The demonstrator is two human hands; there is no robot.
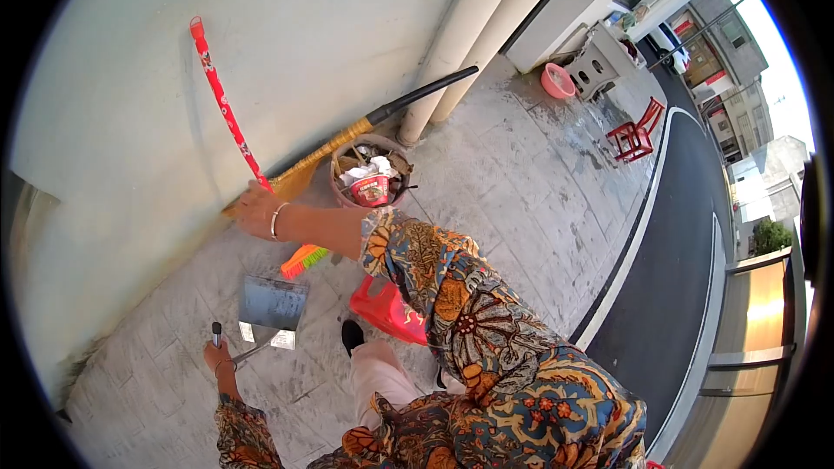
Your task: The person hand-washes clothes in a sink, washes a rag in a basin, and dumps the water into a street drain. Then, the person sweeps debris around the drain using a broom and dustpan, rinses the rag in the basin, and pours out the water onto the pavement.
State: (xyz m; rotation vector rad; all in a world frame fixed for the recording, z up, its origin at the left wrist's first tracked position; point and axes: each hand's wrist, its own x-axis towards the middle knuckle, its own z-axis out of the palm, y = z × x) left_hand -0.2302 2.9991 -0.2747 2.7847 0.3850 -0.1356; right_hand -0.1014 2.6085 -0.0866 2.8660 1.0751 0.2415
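Note:
My right hand is closed around the lower part of a red patterned broom handle, which rises along the wall. The broom's orange and green bristles show just below my forearm, near the ground. Lower left, my left hand grips the handle of a dustpan; the handle's dark end pokes up above my fist. The grey metal dustpan is close to the paving, in front of my feet. Beside my right wrist stands a round bin filled with rubbish, including a red noodle cup.
A straw broom with a black handle leans behind the bin. A red plastic stool stands by my foot. Pipes run down the wall. Farther off are a pink basin, a red chair and a road.

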